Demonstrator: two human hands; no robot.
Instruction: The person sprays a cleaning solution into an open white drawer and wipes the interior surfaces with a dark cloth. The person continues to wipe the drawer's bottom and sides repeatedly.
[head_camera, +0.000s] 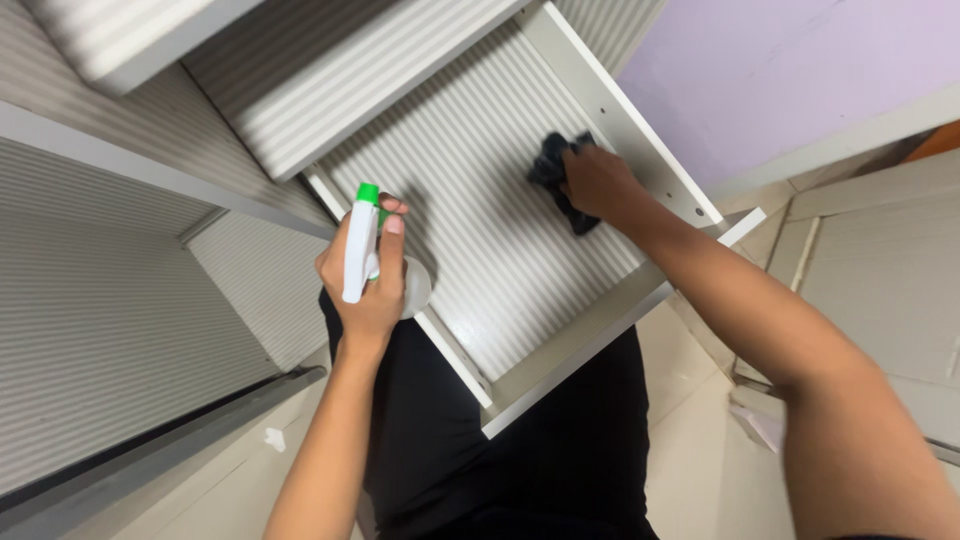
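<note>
My left hand (368, 283) grips a white spray bottle (358, 250) with a green nozzle, held above the near left corner of a pulled-out white drawer (585, 335). My right hand (598, 183) presses a dark crumpled cloth (552, 170) against the bare drawer bottom near its right wall. The cloth is partly hidden under my fingers. My black trousers show below the drawer front.
The white cabinet (110, 300) stands on the left, with another drawer front (330, 90) above the open one. A lilac wall (790, 70) rises at the upper right. Pale floor tiles (890, 270) lie to the right, with a small white scrap (274, 438) on the floor at lower left.
</note>
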